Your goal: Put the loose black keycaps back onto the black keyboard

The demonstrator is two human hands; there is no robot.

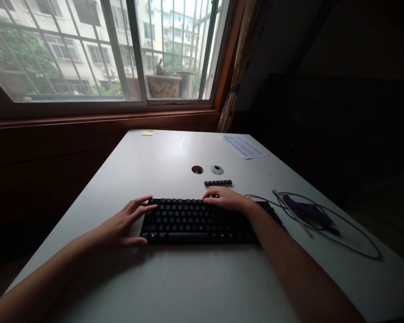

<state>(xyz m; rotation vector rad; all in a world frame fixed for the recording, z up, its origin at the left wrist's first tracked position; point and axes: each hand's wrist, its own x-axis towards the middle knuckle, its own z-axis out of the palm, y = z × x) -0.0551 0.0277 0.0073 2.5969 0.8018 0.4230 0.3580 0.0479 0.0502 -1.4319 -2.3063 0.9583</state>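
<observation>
A black keyboard (188,220) lies flat on the white table. My left hand (126,220) holds its left end, fingers spread, with the thumb at the near corner and fingertips on the keys and far corner. At the keyboard's far edge, my right hand (227,199) has its thumb and fingers pinched together over the top row. Whatever may be between those fingertips is hidden. Just beyond this hand sits a short line of black keycaps (218,182). The right hand and forearm cover part of the keyboard's right side.
To the right lie a looped black cable (363,251), a thin pale stick (291,211) and a dark purple cloth (306,211). Farther back are a round hole (197,170), a grey ring-shaped cover (217,170), printed paper (245,147) and a yellow note pad (147,133). A barred window stands behind.
</observation>
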